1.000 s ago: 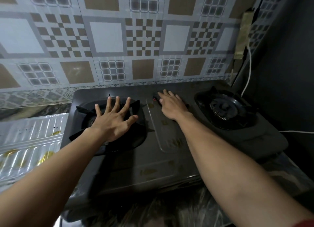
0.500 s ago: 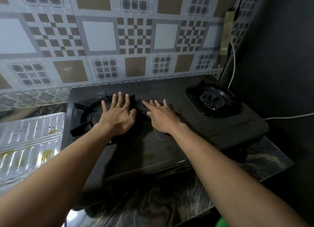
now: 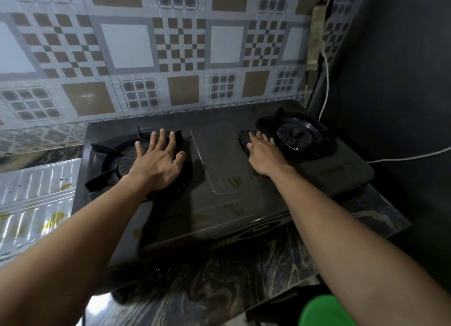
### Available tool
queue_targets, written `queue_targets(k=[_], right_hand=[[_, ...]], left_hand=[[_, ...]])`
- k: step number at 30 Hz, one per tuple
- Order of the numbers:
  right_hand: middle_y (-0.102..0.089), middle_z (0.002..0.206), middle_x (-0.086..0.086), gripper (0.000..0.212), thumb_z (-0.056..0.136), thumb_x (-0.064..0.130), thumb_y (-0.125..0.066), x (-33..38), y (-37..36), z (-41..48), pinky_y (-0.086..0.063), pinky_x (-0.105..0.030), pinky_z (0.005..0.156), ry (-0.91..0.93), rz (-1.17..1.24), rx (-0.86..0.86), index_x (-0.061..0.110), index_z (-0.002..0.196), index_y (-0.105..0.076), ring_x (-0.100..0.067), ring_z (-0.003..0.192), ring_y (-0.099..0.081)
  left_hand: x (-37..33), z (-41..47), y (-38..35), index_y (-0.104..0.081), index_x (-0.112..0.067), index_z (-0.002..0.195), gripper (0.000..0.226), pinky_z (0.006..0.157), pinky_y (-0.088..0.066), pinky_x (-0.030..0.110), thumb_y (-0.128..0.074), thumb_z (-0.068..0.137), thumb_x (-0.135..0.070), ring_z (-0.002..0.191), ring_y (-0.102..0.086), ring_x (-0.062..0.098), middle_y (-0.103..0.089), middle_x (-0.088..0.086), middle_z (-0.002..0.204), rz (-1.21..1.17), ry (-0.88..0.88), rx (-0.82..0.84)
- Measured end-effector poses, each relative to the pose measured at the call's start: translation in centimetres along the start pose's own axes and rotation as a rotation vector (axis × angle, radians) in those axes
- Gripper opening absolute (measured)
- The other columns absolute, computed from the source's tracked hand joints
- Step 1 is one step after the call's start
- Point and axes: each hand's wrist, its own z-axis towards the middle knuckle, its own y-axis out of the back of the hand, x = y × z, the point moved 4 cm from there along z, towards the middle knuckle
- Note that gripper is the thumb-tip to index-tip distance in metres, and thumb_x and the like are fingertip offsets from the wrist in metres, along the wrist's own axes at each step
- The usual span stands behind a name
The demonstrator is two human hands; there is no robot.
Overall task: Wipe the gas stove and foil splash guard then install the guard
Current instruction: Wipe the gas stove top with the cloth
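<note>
A black two-burner gas stove (image 3: 231, 169) stands on a marbled counter against the tiled wall. My left hand (image 3: 158, 162) lies flat with fingers spread on the left burner grate (image 3: 102, 150), holding nothing. My right hand (image 3: 263, 155) presses down on a dark cloth (image 3: 242, 140) on the stove top, just left of the right burner (image 3: 295, 135). Most of the cloth is hidden under the hand. The silver foil splash guard (image 3: 36, 199) lies flat on the counter left of the stove, with yellowish stains on it.
A white cable (image 3: 325, 86) runs down the corner behind the right burner and off to the right. A dark wall (image 3: 402, 81) closes the right side. Something green (image 3: 324, 311) shows at the bottom edge. The marbled counter (image 3: 219, 289) extends in front of the stove.
My right hand slid with the cloth from the stove's middle panel to the right, up to the right burner. My left hand stayed on the left burner grate.
</note>
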Motion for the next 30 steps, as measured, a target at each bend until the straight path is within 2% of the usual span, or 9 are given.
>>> queue_targets(k=[7,15,21,23,30], right_hand=[[-0.016,0.164,-0.014,0.051,0.106,0.021,-0.027,1.0,-0.8,-2.7,-0.006,-0.047,0.122,-0.02,-0.026,-0.04,0.015,0.156,-0.019,-0.03,0.15,-0.011],[-0.018,0.164,-0.008,0.049,0.107,0.021,-0.029,10.2,-3.6,-6.1,-0.006,-0.047,0.122,0.274,-0.02,0.011,0.019,0.156,-0.024,-0.027,0.152,-0.01],[-0.015,0.165,-0.006,0.05,0.107,0.025,-0.029,9.0,-3.8,-11.3,-0.004,-0.041,0.123,0.37,0.005,0.04,0.018,0.156,-0.022,-0.021,0.152,-0.007],[-0.014,0.165,-0.007,0.05,0.107,0.026,-0.029,7.3,-3.2,-10.6,-0.004,-0.041,0.123,0.334,0.011,0.061,0.018,0.156,-0.021,-0.022,0.152,-0.007],[-0.014,0.164,-0.012,0.052,0.107,0.024,-0.03,-1.5,-0.4,-8.1,-0.007,-0.045,0.121,0.016,-0.01,0.016,0.014,0.156,-0.019,-0.027,0.152,-0.01]], left_hand=[[0.1,0.1,0.0,0.002,-0.016,0.158,0.07,0.117,0.011,0.059,-0.019,0.101,-0.05,0.151,0.014,0.027,0.012,0.01,0.165,-0.013,-0.006,-0.001],[-0.2,-0.1,0.2,0.001,-0.013,0.158,0.07,0.117,0.009,0.058,-0.019,0.101,-0.049,0.152,0.011,0.029,0.009,0.013,0.165,-0.014,-0.008,0.001],[0.0,-0.1,0.2,0.001,-0.013,0.158,0.071,0.117,0.009,0.058,-0.018,0.101,-0.051,0.152,0.012,0.029,0.01,0.014,0.165,-0.013,-0.017,0.001],[-0.1,-0.2,0.2,0.001,-0.012,0.158,0.071,0.118,0.009,0.058,-0.017,0.101,-0.051,0.152,0.011,0.029,0.01,0.013,0.165,-0.001,-0.027,-0.005],[-0.7,-1.1,0.5,-0.002,-0.013,0.158,0.069,0.118,0.008,0.058,-0.016,0.102,-0.052,0.152,0.009,0.028,0.008,0.01,0.166,0.061,-0.088,-0.042]])
